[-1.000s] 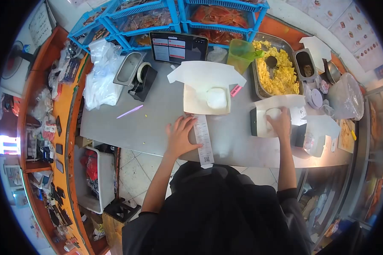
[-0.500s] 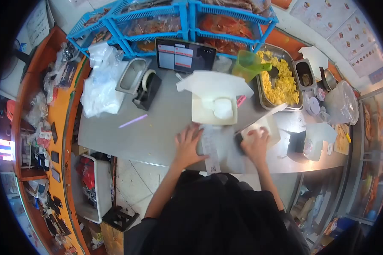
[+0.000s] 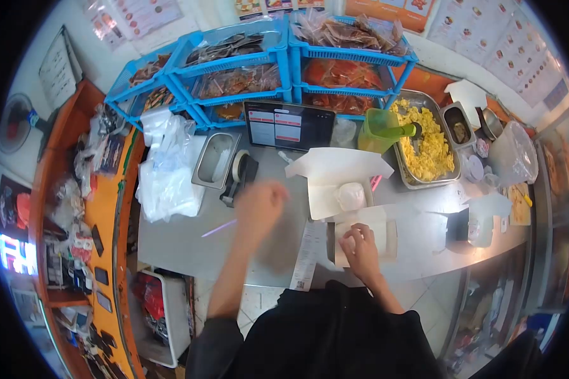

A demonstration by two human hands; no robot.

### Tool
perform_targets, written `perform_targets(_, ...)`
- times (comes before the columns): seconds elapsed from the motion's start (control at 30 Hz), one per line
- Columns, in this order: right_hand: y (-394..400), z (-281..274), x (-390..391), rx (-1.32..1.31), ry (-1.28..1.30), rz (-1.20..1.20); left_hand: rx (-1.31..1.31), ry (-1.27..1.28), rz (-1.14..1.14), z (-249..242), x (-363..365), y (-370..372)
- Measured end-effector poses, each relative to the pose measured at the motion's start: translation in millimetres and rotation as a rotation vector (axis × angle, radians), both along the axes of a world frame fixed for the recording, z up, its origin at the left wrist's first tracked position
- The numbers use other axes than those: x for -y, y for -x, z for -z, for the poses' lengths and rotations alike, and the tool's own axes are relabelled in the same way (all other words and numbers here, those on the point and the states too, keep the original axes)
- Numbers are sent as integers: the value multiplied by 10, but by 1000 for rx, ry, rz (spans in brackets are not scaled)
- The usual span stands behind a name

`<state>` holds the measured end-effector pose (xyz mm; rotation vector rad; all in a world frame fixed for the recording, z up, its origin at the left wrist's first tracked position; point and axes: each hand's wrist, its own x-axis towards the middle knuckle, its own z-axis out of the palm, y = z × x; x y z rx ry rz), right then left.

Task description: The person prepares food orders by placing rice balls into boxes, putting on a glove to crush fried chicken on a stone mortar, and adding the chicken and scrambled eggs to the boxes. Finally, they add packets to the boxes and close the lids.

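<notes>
My left hand [image 3: 263,203] is raised over the left part of the steel table, near the black tape dispenser [image 3: 241,177]; motion smears its fingers. My right hand [image 3: 359,252] reaches into the nearer open paper box [image 3: 385,232], fingers curled down around a pale, round thing that they mostly cover. Directly behind stands another open paper box [image 3: 322,197], its lid up, with a round white bundle [image 3: 351,196] inside. A long printed receipt [image 3: 306,256] lies flat between my hands, left of the nearer box.
Blue stacked baskets [image 3: 237,63] with bagged food line the back, behind a tablet [image 3: 289,126]. A tray of yellow food [image 3: 423,142] and a green jug [image 3: 376,132] stand right. Plastic bags [image 3: 167,170], a metal container [image 3: 215,158] and a purple straw [image 3: 219,228] are left.
My left hand has lifted off the table beside the receipt, up and leftward. The nearer box, tilted before, now sits against the farther box, with my right hand inside. The view has shifted.
</notes>
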<state>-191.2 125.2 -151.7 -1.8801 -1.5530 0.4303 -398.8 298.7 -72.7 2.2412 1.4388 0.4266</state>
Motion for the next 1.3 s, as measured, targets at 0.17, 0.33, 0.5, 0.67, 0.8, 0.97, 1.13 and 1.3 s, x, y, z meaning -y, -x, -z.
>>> perform_targets(0.17,-33,-389,368,-216,-9,90,59,-806,-357,10,-2104,-643)
perform_targets(0.33,-62,-463,843,-167,-43,370,-70,-459,-392,25,-2741,-724)
perform_targets(0.5,-125,-376,1103,-208,-111,645,455,-284,-146,120,-2774,-503)
perform_targets(0.67,-191,-535,940,-160,-95,556,312,-330,-237,108,-2790,-531)
perform_targets(0.8,-181,-682,857,-82,-108,478,838,-305,-265,37,-2735,-529)
perform_targets(0.97,-139,-583,882,-154,-104,472,846,-515,-64,-283,-1881,-449)
perform_targets(1.13,-215,-546,859,-115,-103,412,601,-321,292,-624,-882,-698)
perform_targets(1.3,-275,-579,768,-107,-125,331,422,-105,391,-124,-539,-1199)
